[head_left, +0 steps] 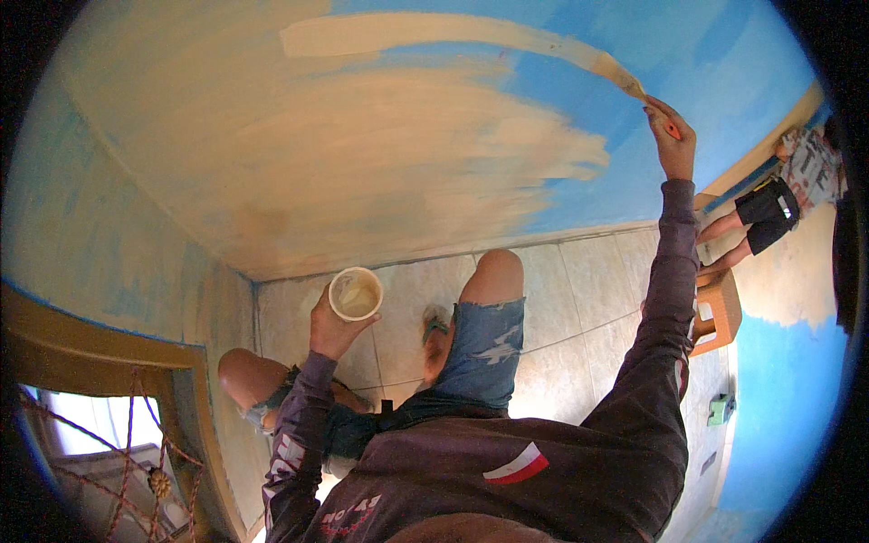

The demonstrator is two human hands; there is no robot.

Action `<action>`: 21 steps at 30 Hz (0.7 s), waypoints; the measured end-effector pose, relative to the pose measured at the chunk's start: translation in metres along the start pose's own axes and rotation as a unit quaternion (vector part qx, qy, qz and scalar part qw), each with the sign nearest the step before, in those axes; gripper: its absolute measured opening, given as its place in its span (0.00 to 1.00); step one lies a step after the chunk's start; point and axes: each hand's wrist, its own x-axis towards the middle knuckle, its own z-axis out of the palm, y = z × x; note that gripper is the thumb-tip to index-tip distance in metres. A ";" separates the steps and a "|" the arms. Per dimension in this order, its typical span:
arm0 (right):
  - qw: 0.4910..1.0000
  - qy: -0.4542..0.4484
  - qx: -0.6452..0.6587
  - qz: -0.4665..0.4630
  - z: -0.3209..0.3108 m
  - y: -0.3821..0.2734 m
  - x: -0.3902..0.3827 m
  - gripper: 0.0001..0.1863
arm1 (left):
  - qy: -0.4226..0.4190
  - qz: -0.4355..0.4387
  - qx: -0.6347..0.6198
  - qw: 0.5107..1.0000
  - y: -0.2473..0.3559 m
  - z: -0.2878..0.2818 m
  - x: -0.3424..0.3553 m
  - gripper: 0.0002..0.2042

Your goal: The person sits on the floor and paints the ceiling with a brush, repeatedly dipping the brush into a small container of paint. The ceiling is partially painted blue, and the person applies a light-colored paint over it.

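My left hand (333, 335) is wrapped around a white cup (379, 306) with cream paint in it, held above the tiled floor near the wall's base. Out at the upper right, my right hand (673, 149) grips a paintbrush (640, 90) with an orange-red handle. Its bristles touch the wall (362, 172) at the right end of a long cream stroke that arches across the upper part. Cream paint covers much of the wall's left and middle, with streaky edges. Bright blue shows around the brush and farther right.
Another person (769, 213) in dark shorts stands at the far right. Near them is an orange-brown box (721, 312), with a small green object (721, 409) beyond it. At lower left, knotted rope (131, 452) hangs before a brown-framed opening (100, 330). My bent knees are above the tiles (579, 281).
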 end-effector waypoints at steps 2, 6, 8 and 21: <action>0.999 0.029 -0.026 -0.004 -0.011 0.007 -0.007 0.15 | -0.003 -0.006 -0.017 1.000 0.006 -0.001 -0.002 0.38; 0.995 0.067 -0.080 -0.006 -0.018 0.008 -0.025 0.16 | -0.006 -0.014 0.005 1.000 0.000 -0.002 -0.002 0.38; 0.994 0.092 -0.064 -0.006 -0.014 -0.002 -0.034 0.16 | 0.000 -0.007 0.013 1.000 -0.001 -0.002 -0.003 0.38; 0.927 0.203 -0.282 -0.138 0.139 -0.109 -0.029 0.12 | -0.003 0.012 0.025 1.000 0.008 -0.001 0.001 0.38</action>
